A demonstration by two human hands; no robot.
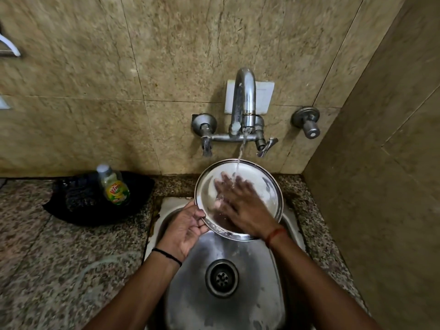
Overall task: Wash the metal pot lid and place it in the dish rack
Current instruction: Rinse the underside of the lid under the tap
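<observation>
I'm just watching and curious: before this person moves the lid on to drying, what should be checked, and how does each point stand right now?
1. Lid held firmly: ok. The left hand grips the rim of the metal pot lid.
2. Water reaching the lid: ok. The tap runs onto it and onto the right hand, which lies flat on its surface.
3. Lid over the sink, so runoff drains: ok.
4. Lid fully rinsed: cannot tell.
5. Dish rack ready: cannot tell, none is in view.
6. Soap bottle clear of the hands: ok, it stands on the counter to the left.
</observation>
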